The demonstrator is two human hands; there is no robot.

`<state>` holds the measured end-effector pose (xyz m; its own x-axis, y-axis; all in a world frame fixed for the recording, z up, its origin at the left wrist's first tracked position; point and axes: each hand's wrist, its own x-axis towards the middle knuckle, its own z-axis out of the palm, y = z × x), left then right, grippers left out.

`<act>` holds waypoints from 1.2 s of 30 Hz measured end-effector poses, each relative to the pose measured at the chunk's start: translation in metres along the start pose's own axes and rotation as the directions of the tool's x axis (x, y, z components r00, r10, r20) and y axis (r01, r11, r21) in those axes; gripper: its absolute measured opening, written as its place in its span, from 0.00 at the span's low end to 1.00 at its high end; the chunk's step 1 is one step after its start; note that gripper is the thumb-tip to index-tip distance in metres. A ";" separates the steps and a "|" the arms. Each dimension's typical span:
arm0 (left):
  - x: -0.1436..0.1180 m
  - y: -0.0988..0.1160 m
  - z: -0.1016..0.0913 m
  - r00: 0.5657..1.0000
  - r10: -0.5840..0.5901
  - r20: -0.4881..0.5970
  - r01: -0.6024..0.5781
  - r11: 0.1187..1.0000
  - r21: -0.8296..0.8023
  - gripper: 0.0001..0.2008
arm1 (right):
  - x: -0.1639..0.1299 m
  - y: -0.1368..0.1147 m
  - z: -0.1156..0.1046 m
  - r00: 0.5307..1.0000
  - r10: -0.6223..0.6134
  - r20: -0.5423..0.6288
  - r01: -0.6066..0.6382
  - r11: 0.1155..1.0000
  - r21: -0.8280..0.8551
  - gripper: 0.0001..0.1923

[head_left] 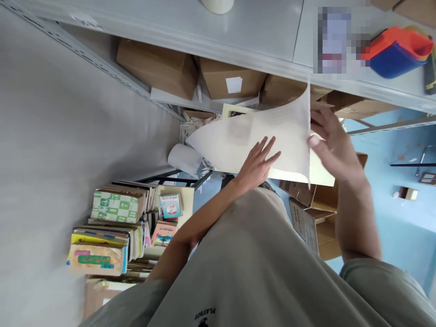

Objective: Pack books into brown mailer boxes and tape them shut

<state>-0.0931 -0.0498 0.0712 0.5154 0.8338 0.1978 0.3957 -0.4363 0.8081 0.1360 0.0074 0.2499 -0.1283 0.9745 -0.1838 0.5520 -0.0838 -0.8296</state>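
Observation:
A large cream sheet of paper [238,136], curled and lifted, lies over a pale yellow book or pad [320,175] in front of me. My left hand [257,161] rests flat on the sheet's lower middle, fingers spread. My right hand [332,141] pinches the sheet's right edge between thumb and fingers, raising that edge. The book's upper corner [235,110] shows above the sheet. My grey T-shirt [259,263] fills the bottom of the view.
A grey metal shelf [238,27] holds cardboard boxes [158,68] below and stacked red and blue plastic bins [398,50] on top. Several stacked books [116,227] stand at lower left beside a white paper roll [184,159]. Open cardboard boxes [316,218] sit on the blue floor.

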 end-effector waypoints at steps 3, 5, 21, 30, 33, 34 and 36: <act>-0.001 -0.005 0.024 0.980 -0.084 0.178 0.044 0.975 0.219 0.41 | -0.013 0.044 -0.004 0.990 0.133 -0.036 -0.133 0.991 0.008 0.68; 0.003 -0.009 0.039 0.954 -0.150 0.260 0.064 0.948 0.312 0.36 | -0.020 0.084 -0.007 0.983 0.179 -0.029 -0.178 0.983 0.040 0.68; 0.036 -0.063 0.133 0.755 -0.500 0.424 0.337 0.851 0.404 0.47 | 0.007 0.382 -0.004 0.699 0.703 -0.136 -0.712 0.701 -0.034 0.05; -0.028 -0.111 0.084 0.495 -0.868 -0.041 0.820 0.451 0.351 0.50 | 0.001 0.412 -0.010 0.661 0.713 -0.236 -0.751 0.631 -0.196 0.09; -0.037 -0.117 0.089 0.473 -0.881 -0.018 0.829 0.438 0.348 0.48 | -0.003 0.405 -0.011 0.635 0.705 -0.315 -0.772 0.595 -0.223 0.17; -0.038 -0.119 0.092 0.477 -0.879 -0.011 0.823 0.442 0.358 0.48 | -0.005 0.400 -0.010 0.632 0.681 -0.369 -0.772 0.592 -0.231 0.22; -0.040 -0.120 0.096 0.486 -0.874 0.000 0.811 0.451 0.373 0.46 | -0.008 0.388 -0.004 0.646 0.596 -0.476 -0.752 0.605 -0.262 0.29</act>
<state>-0.0883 -0.0632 -0.0871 -0.0951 0.7867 -0.6100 0.8797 0.3533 0.3185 0.3549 -0.0317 -0.0682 0.6385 0.6788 -0.3626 0.6463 -0.7288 -0.2262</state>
